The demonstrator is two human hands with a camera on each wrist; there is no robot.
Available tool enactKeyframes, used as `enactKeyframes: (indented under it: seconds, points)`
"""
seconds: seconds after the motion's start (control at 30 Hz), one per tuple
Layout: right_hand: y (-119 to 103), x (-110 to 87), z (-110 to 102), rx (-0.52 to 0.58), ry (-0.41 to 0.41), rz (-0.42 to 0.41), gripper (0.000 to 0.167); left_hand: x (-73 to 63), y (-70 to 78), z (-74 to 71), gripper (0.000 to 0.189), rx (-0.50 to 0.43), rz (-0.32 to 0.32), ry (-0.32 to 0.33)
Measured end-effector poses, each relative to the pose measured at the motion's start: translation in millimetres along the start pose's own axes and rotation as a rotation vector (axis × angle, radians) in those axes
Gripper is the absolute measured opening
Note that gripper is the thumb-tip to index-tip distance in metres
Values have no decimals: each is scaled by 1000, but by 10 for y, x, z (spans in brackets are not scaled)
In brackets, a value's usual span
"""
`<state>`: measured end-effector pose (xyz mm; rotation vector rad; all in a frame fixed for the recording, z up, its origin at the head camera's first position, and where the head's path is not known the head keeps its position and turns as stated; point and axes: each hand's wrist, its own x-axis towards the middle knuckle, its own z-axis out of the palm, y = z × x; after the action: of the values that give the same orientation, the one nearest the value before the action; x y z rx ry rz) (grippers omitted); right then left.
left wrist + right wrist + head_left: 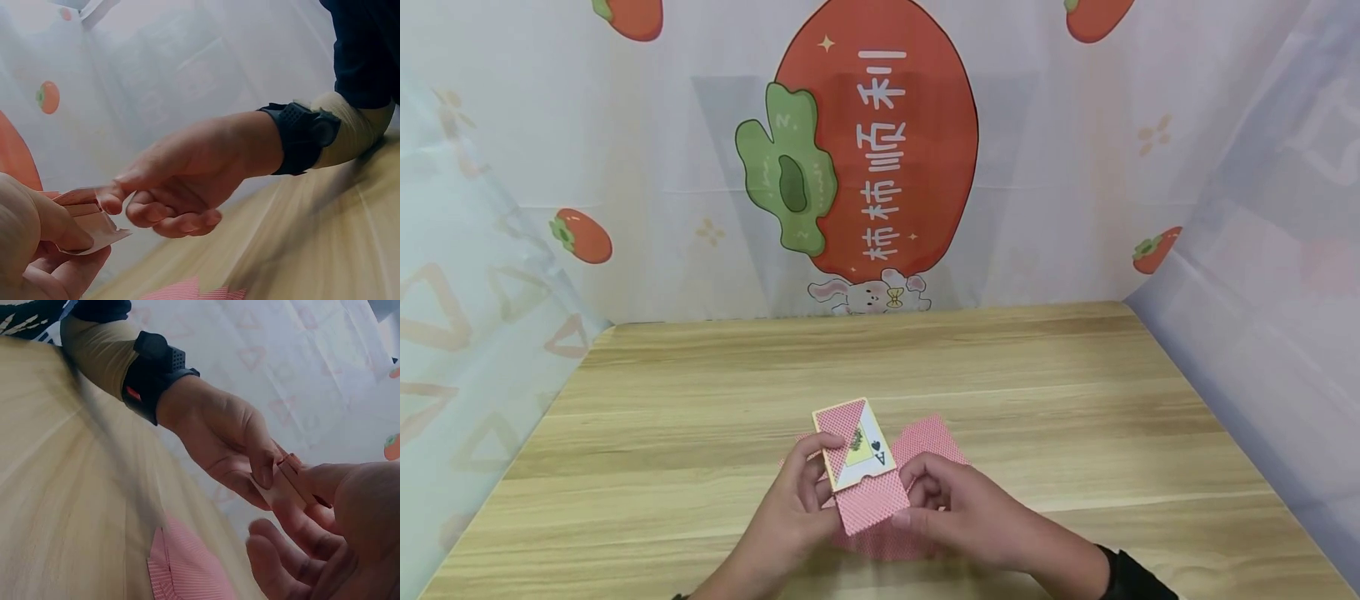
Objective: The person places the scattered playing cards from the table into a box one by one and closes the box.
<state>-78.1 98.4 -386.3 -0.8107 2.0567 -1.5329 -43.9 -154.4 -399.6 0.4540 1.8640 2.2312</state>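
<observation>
A playing-card box [854, 467], with an ace of spades and a red pattern on its face, is held in my left hand [797, 496], tilted above the table. From its near end sticks out a red-patterned piece [872, 504]; whether it is a card or a flap I cannot tell. My right hand [977, 512] pinches at this end with thumb and forefinger, its other fingers curled below, as the right wrist view shows too. Beneath both hands, red-backed cards [931, 440] lie spread on the table, partly hidden by the hands and box.
The wooden table [700, 375] extends around the cards. Behind it hangs a pale cloth [1037, 167] printed with a big persimmon, and similar cloths [1285, 275] close off the sides.
</observation>
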Motion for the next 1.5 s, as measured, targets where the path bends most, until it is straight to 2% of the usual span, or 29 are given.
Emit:
enactKeyframes:
  seconds: [0.17, 0.37, 0.53, 0.67, 0.8, 0.9, 1.03, 1.17, 1.33, 1.5]
  points:
    - [-6, 5, -9, -82, 113, 43, 24, -25, -31, 70, 68, -38, -24, -73]
    - [-24, 12, -34, -104, 132, 47, 25, -34, -35, 101, 68, -37, -36, -92]
    - [-26, 24, -123, -135, 153, 38, 22, -32, -13, 78, 67, -17, -46, -43]
    - [-27, 38, -244, -164, 201, 59, 20, -28, -2, 63, 67, -21, -58, 0]
    - [19, 72, -380, -221, 253, 45, 19, -22, 15, 49, 68, -24, -64, 18]
    - [91, 107, -474, -267, 285, 35, 21, -13, 44, 40, 69, -17, -77, 42]
    - [206, 155, -557, -313, 305, 69, 29, -3, 77, 23, 70, 1, -94, 79]
    - [327, 202, -587, -375, 305, 120, 40, -3, 97, -3, 69, 9, -123, 126]
    - [505, 247, -580, -472, 300, 176, 45, 2, 126, -41, 69, 17, -111, 151]
    - [621, 246, -498, -641, 301, 166, 46, 5, 161, -62, 69, 9, -106, 151]
